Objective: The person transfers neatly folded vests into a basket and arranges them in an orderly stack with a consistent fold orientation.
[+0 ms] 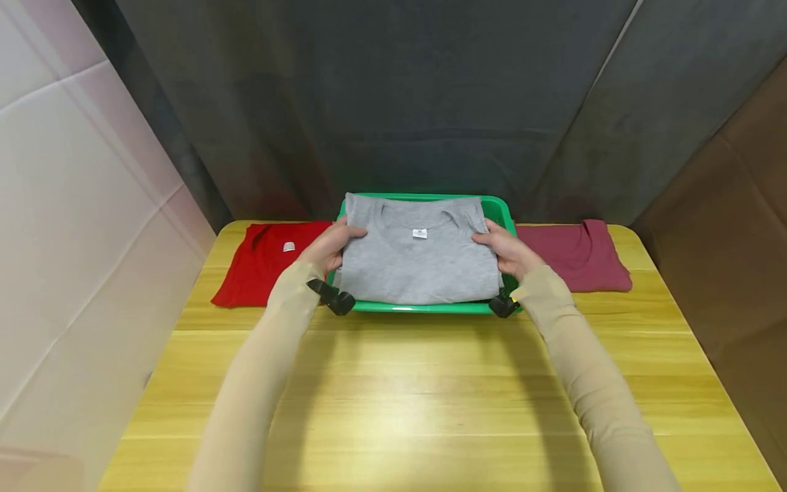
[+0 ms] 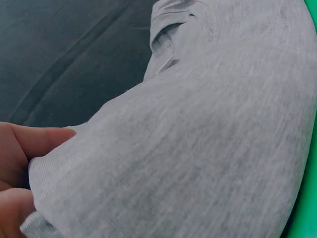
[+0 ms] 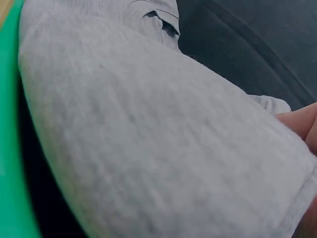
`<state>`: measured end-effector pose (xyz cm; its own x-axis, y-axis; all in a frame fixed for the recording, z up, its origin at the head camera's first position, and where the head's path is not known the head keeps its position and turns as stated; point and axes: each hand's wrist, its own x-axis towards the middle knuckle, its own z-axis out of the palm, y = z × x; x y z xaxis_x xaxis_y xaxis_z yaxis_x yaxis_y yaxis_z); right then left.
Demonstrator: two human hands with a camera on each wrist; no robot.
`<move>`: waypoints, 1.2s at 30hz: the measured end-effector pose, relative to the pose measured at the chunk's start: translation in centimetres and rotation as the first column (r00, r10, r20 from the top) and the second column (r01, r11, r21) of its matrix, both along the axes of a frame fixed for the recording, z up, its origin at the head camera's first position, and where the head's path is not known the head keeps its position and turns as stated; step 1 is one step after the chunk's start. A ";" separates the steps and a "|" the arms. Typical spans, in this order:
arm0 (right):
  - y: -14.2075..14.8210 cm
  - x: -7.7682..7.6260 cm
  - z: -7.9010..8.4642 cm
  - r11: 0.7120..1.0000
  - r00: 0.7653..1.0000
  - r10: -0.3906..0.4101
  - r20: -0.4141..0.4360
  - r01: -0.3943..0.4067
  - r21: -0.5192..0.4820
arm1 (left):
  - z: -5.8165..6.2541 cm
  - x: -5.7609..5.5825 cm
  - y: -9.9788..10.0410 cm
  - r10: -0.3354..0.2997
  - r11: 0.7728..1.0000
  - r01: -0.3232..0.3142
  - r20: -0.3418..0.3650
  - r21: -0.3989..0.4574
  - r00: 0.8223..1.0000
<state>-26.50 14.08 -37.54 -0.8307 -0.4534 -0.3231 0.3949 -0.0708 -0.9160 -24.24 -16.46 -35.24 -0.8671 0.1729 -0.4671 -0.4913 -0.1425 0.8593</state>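
Note:
A folded grey T-shirt point(image 1: 424, 263) with a white neck label lies across the top of a green basket point(image 1: 424, 308) in the head view. My left hand point(image 1: 332, 244) pinches the shirt's left side, thumb on top. On the opposite side my right hand point(image 1: 505, 249) grips the fabric the same way. Close up in the left wrist view, the left thumb and fingers point(image 2: 37, 144) hold the shirt's edge. Grey cloth fills most of the right wrist view, and only a little of the right hand point(image 3: 302, 124) shows. The basket's inside is mostly hidden beneath the shirt.
A folded red shirt point(image 1: 264, 270) lies left of the basket, and a folded maroon shirt point(image 1: 572, 256) lies to its right. All stand near the back edge of a wooden table point(image 1: 418, 389). A dark curtain point(image 1: 393, 102) hangs behind; a white wall is at left.

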 end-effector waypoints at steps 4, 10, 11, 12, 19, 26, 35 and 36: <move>0.3 -0.4 0.2 1.000 1.000 -0.014 0.023 0.014 0.003 | -0.2 -0.6 0.7 0.009 1.000 -0.009 0.005 0.009 1.000; 0.3 -0.5 -0.1 1.000 0.998 -0.019 0.058 0.020 -0.007 | -1.0 -1.2 1.3 0.013 1.000 -0.013 0.013 -0.015 1.000; 0.3 -0.5 -0.2 1.000 0.998 -0.016 0.060 0.017 -0.006 | -1.4 -1.4 1.3 0.016 1.000 -0.016 0.013 -0.026 1.000; 0.3 -0.5 -0.3 1.000 0.998 -0.016 0.063 0.016 -0.005 | -1.8 -1.6 1.3 0.016 0.999 -0.015 0.013 -0.038 1.000; 0.1 -0.5 -0.8 0.999 0.995 -0.025 0.092 0.023 0.025 | -4.1 -2.8 0.8 -0.003 0.999 0.003 0.006 -0.044 1.000; -0.1 -0.6 -1.3 0.998 0.994 -0.031 0.107 0.024 0.060 | -1.4 -0.8 1.8 0.007 0.999 -0.004 0.050 -0.054 0.999; -0.1 -0.4 -1.8 0.993 0.993 -0.040 0.113 0.027 0.114 | -1.9 -0.8 2.5 0.007 0.994 -0.002 0.050 -0.111 0.999; 0.0 -0.3 -1.8 0.993 0.993 -0.038 0.112 0.025 0.115 | -2.4 -1.1 2.5 0.011 0.993 -0.006 0.046 -0.114 0.999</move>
